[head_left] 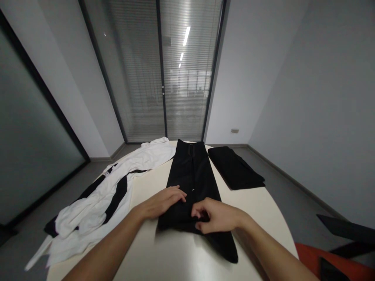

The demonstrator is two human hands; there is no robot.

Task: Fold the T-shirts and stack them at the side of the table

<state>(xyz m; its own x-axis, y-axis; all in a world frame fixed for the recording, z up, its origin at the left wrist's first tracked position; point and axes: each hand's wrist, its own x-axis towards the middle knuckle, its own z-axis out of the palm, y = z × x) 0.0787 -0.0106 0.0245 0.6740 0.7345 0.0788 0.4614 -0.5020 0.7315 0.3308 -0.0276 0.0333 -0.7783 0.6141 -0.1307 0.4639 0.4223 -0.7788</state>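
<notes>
A black garment [191, 168] lies lengthwise down the middle of the pale table, its waistband-like end at the far edge. My left hand [165, 200] rests on its near left part, fingers spread lightly over the cloth. On the near right part, my right hand [215, 215] has thumb and fingers curled together around the garment's fabric. The near edge of the cloth is uneven and blurred, and one dark flap hangs toward me below my right hand.
White and black clothing [117, 195] lies loosely along the left of the round table [252, 207]. A folded black garment [234, 168] sits at the back right. Beyond are a glass partition [187, 97] and walls; a red chair [336, 261] stands lower right.
</notes>
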